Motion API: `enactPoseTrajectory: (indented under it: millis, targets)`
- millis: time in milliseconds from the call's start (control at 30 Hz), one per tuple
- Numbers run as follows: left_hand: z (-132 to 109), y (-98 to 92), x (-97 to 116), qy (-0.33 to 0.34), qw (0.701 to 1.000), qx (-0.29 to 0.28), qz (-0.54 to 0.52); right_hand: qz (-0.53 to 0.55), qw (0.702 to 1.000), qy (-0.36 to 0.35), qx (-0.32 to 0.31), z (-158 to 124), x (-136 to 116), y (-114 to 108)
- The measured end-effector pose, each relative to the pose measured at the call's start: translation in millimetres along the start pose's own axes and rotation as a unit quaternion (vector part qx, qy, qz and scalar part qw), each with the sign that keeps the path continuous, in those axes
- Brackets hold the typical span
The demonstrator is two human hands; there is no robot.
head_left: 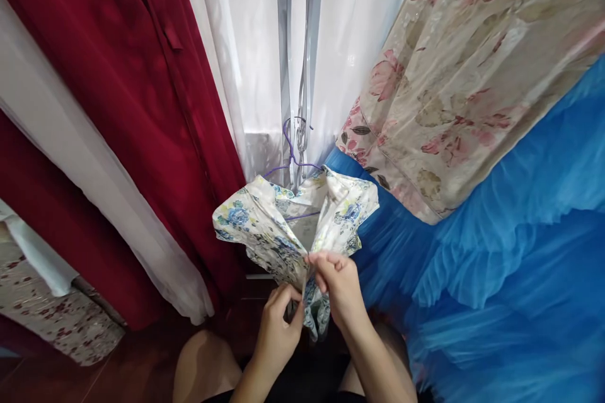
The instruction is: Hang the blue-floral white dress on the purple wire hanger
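Note:
A white blouse (265, 220) with blue and yellow flowers hangs on a purple hanger (292, 160), its front parted at the neck. Low on the front opening, my left hand (278, 321) pinches one edge between thumb and forefinger. Just above and to the right, my right hand (336, 274) has its fingers closed on the front edge where the two sides meet. Whether a button or other fastener lies under the fingertips is hidden. The blouse's lower part drops between my hands, partly covered by them.
Dark red cloth (161, 107) and white cloth (127, 182) hang on the left. Shiny ribbons (305, 44) hang before white fabric behind the hanger. At the right are a beige floral cloth (449, 75) and a blue ruffled fabric (496, 252). My knee (205, 359) shows below, over a reddish floor.

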State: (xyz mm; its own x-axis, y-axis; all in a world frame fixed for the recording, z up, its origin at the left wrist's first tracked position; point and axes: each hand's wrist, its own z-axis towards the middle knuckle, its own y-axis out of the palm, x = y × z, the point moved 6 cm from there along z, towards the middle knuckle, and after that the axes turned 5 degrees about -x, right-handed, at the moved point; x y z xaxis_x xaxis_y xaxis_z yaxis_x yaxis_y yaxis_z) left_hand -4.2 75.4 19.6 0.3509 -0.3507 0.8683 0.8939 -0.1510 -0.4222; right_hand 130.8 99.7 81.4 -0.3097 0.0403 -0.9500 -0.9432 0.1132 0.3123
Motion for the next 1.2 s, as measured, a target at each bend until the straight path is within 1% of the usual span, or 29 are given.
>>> enactPoseTrajectory:
  millis: [67,133,233,300,367,400,433,500,533,600,633,667,733,767,833,867,933,967,1033,1100,1167,1200]
  targets:
    - [-5,-11.1,-6,-0.011,1.0,0.009,0.001,0.017,0.999,-0.036,-0.014,27,-29,16]
    - [-12,-21.3,-11,-0.021,0.999,0.03,-0.002,0.047,0.995,-0.072,-0.043,52,-58,37]
    - [-22,-27.0,-18,-0.032,0.999,0.035,0.002,0.082,0.988,-0.122,-0.054,73,-91,58]
    - [-23,-25.5,-24,-0.042,0.999,0.02,0.008,0.08,0.985,-0.147,-0.045,75,-101,63]
    - [-17,-23.9,-24,-0.049,0.999,-0.004,0.014,0.055,0.986,-0.154,-0.045,71,-99,62]
    - [-11,-24.3,-21,-0.049,0.999,-0.019,0.013,0.039,0.986,-0.152,-0.047,67,-96,60]
    - [-2,-26.5,-14,-0.044,0.999,-0.031,0.008,0.025,0.987,-0.15,-0.046,64,-92,57]
    - [24,-39.4,12,-0.015,0.999,-0.022,-0.018,0.008,0.988,-0.148,-0.041,58,-85,50]
    - [39,-51.1,29,0.01,0.999,0.011,-0.036,0.002,0.988,-0.15,-0.04,55,-84,47]
    - [70,-77.4,71,0.09,0.991,0.084,-0.056,-0.014,0.987,-0.153,-0.045,51,-86,44]
    - [85,-87.9,91,0.136,0.984,0.105,-0.055,-0.024,0.986,-0.156,-0.051,49,-90,43]
    - [98,-94.3,108,0.168,0.979,0.104,-0.043,-0.036,0.985,-0.16,-0.058,47,-94,43]
    - [117,-100.0,132,0.211,0.972,0.101,-0.003,-0.069,0.979,-0.184,-0.056,42,-101,43]
    - [122,-100.0,139,0.224,0.969,0.107,0.018,-0.089,0.974,-0.202,-0.047,40,-104,42]
    - [123,-97.9,147,0.239,0.96,0.141,0.047,-0.135,0.962,-0.236,-0.024,38,-102,40]
    - [121,-97.1,148,0.245,0.954,0.165,0.051,-0.159,0.956,-0.246,-0.013,39,-97,39]
    - [115,-99.7,151,0.258,0.942,0.211,0.044,-0.208,0.947,-0.243,-0.005,45,-80,36]
    - [113,-104.8,151,0.266,0.935,0.233,0.035,-0.232,0.945,-0.232,-0.007,48,-69,35]
    - [114,-125.7,146,0.267,0.923,0.277,0.014,-0.268,0.943,-0.198,-0.013,54,-47,30]
    - [121,-158.0,127,0.238,0.919,0.313,-0.008,-0.279,0.946,-0.167,-0.015,55,-30,23]
    - [133,-193.8,92,0.186,0.922,0.334,-0.061,-0.277,0.949,-0.151,-0.018,51,-19,20]
    - [138,-210.3,70,0.166,0.916,0.346,-0.118,-0.277,0.949,-0.15,-0.025,47,-15,20]
